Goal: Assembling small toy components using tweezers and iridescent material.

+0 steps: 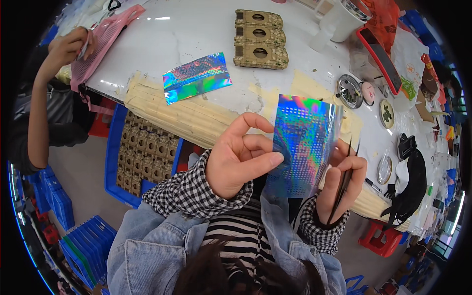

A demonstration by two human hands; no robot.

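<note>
My left hand pinches the left edge of a shiny holographic sheet between thumb and forefinger, holding it upright in front of me. My right hand sits behind the sheet's right edge and grips black tweezers that point upward along the sheet. Another holographic sheet lies flat on the white table. Three tan moulded trays with round holes are stacked side by side farther back on the table.
A blue crate of tan parts stands under the table edge at left, more blue crates lower left. Another person's hand holds a pink mesh piece. Small round dishes, a white cup, a red-edged tablet and a red stool are at right.
</note>
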